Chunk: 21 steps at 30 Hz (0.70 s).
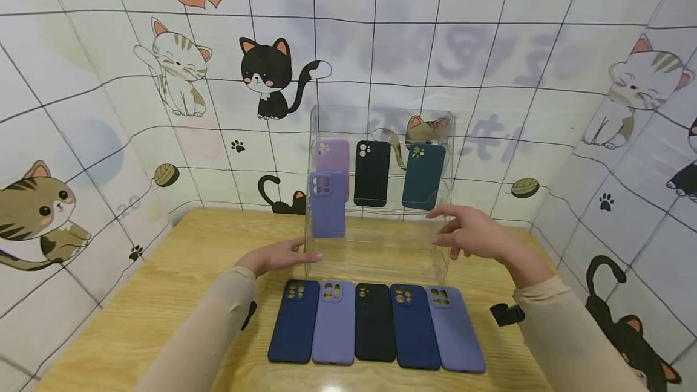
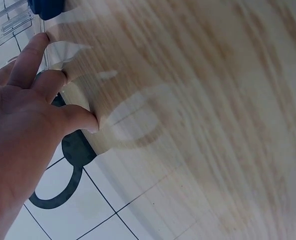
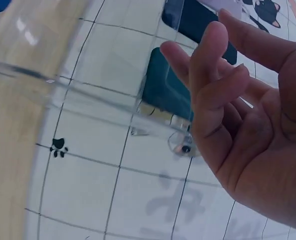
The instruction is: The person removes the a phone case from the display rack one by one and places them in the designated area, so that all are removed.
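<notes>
A clear tiered display rack (image 1: 389, 268) stands on the table against the wall. On its upper tier lean a pinkish-purple phone case (image 1: 333, 151), a black phone case (image 1: 372, 174) and a dark teal phone case (image 1: 423, 175). One tier lower, at the left, a lavender phone case (image 1: 328, 210) partly covers the pinkish one. My left hand (image 1: 280, 256) is at the rack's lower left side, fingers extended, seemingly touching its edge. Beside the rack's right side, just below the teal case, my right hand (image 1: 474, 233) hovers with loosely bent fingers and holds nothing.
In front of the rack lie several phone cases in a row: a navy one (image 1: 294, 325), a light purple one (image 1: 334, 331), a black one (image 1: 374, 325), another navy one (image 1: 416, 331) and another light purple one (image 1: 457, 334). Cat-patterned walls enclose the wooden table (image 1: 190, 259).
</notes>
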Each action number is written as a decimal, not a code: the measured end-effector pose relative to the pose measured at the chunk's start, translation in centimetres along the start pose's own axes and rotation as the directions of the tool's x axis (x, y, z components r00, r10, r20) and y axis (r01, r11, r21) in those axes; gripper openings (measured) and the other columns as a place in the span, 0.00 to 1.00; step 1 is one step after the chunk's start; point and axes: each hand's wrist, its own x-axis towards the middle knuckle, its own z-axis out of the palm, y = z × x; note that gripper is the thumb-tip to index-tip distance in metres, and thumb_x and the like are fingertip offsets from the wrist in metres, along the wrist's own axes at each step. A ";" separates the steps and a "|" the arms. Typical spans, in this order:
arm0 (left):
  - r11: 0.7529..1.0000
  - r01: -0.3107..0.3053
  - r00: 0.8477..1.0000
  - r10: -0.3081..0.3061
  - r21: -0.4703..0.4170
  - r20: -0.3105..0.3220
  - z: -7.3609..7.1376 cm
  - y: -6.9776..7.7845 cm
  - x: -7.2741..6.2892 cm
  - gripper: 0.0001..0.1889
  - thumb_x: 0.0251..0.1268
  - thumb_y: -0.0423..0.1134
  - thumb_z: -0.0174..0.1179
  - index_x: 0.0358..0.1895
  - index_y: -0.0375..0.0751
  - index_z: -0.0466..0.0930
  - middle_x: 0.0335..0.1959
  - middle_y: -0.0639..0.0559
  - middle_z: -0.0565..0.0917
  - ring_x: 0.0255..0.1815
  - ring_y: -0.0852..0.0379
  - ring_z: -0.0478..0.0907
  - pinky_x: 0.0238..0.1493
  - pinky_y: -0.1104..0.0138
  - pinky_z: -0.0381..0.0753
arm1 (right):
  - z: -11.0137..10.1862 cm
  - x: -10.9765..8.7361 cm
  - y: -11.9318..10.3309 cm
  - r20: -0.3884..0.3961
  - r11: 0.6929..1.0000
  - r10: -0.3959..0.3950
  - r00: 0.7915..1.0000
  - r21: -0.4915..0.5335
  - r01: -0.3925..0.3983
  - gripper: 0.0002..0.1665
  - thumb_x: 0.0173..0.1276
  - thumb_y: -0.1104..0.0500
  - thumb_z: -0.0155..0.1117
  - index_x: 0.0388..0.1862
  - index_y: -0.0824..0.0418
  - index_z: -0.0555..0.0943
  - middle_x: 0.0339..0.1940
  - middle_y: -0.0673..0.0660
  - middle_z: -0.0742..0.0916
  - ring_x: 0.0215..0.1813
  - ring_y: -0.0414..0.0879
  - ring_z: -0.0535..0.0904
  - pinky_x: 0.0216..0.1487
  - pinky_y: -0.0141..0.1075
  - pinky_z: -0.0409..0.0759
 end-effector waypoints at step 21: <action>1.000 0.012 1.000 -0.012 -0.026 0.008 -0.1 0.0 0.1 0.61 0.60 0.80 0.62 0.89 0.50 0.48 0.88 0.39 0.56 0.88 0.33 0.54 0.82 0.35 0.60 | 2.6 8.9 -7.2 -0.044 0.992 -0.043 0.998 0.113 0.047 0.40 0.79 0.49 0.68 0.84 0.45 0.63 0.64 0.63 0.88 0.32 0.51 0.90 0.40 0.45 0.91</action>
